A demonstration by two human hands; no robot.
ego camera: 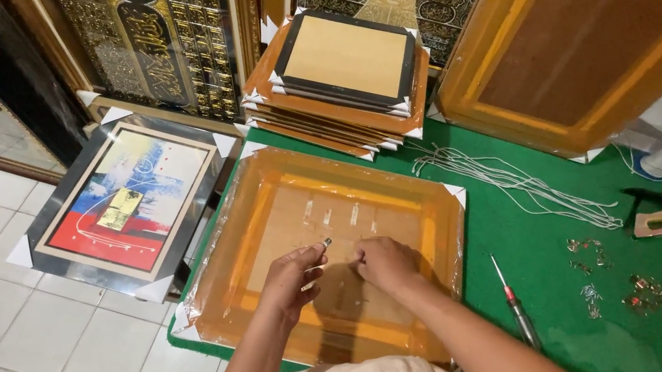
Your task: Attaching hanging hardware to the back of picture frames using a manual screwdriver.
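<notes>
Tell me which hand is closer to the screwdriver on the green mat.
Right. The right hand rests on the wrapped frame, just left of the screwdriver; the left hand lies farther left.

Orange-wrapped frame (280, 194) on green mat (536, 269); red, blue and yellow painting (120, 209).

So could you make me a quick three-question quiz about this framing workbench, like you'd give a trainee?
1. True or false: both hands rest on the back of the orange-wrapped frame.
2. What tool lies on the green mat just right of that frame?
A. hammer
B. screwdriver
C. scissors
3. What does the left hand pinch between its fingertips?

Key
1. True: the left hand and the right hand both rest on its back panel.
2. B, the screwdriver with a red handle section.
3. A small metal piece; its exact kind is too small to tell.
</notes>
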